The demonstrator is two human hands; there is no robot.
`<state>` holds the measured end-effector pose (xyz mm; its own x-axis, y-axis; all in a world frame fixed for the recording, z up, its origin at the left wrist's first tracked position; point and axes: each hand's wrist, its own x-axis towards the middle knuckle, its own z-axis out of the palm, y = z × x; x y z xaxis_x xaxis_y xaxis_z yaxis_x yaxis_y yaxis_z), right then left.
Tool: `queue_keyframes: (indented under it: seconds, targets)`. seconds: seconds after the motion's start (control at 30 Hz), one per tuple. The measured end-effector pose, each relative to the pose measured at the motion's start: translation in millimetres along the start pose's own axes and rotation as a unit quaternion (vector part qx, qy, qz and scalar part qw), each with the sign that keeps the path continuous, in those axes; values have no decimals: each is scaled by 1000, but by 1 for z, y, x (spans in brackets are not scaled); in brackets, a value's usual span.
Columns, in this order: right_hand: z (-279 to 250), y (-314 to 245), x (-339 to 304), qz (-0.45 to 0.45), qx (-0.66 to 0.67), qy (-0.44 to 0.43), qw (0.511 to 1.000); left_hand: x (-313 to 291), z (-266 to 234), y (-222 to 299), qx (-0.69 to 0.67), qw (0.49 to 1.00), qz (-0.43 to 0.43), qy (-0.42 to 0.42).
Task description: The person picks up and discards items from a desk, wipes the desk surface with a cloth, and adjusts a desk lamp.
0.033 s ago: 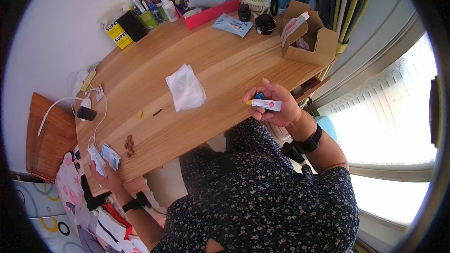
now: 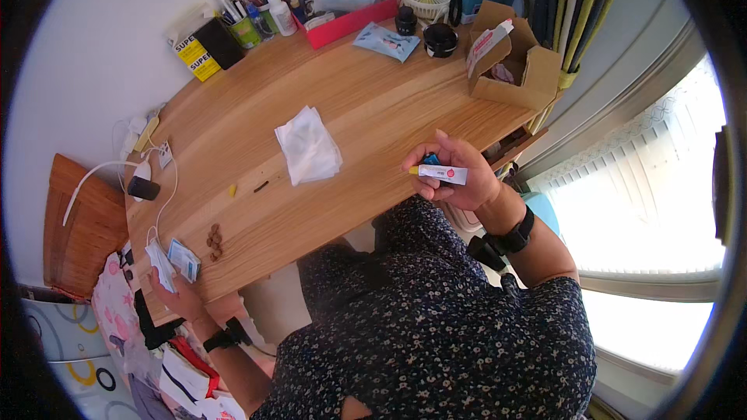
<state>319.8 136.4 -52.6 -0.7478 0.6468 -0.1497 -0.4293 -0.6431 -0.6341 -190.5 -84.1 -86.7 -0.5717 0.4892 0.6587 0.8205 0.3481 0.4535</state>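
Observation:
My right hand (image 2: 459, 179) is raised over the near edge of the round wooden table (image 2: 381, 101). It grips a small white tube (image 2: 443, 174) with a yellow tip, and a small blue object (image 2: 430, 159) shows behind the fingers. My left hand (image 2: 175, 289) is at the table's left end, holding a few small white and blue packets (image 2: 175, 258). Between the hands, a folded white tissue (image 2: 309, 146) lies on the table. Some small brown pieces (image 2: 214, 239), a yellow bit (image 2: 232, 190) and a short dark stick (image 2: 261, 185) lie nearer the left hand.
An open cardboard box (image 2: 517, 66) stands at the far right of the table. Along the back are a red tray (image 2: 350, 22), a cup of pens (image 2: 247, 31), a yellow-and-black box (image 2: 196, 53), two black jars (image 2: 440, 39) and a blue packet (image 2: 387, 40). A charger with white cable (image 2: 144, 185) lies at the left.

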Motion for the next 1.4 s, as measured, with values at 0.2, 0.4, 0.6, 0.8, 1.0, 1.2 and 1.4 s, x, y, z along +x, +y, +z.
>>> queue_keyframes:
  seconds: [0.2,0.4,0.6,0.8,1.0,1.2,1.4]
  targets:
    - [0,0,-1,7,-11,7,1000,0,3,0,-13,1000,0,-1]
    - [2,0,-1,9,-11,2,1000,0,2,4,0,1000,3,-4]
    - [5,-2,-2,7,-15,0,1000,0,3,0,4,1000,10,1]
    - [4,-1,-1,9,-21,2,1000,0,3,-2,7,1000,15,-6]
    - [2,0,0,9,-8,-16,1000,1,0,7,-12,1000,-8,-9]
    - [5,-1,-1,7,-21,1,1000,1,2,1,-6,1000,6,-8]
    - [0,2,1,11,-9,-13,1000,0,1,-1,8,1000,22,-3]
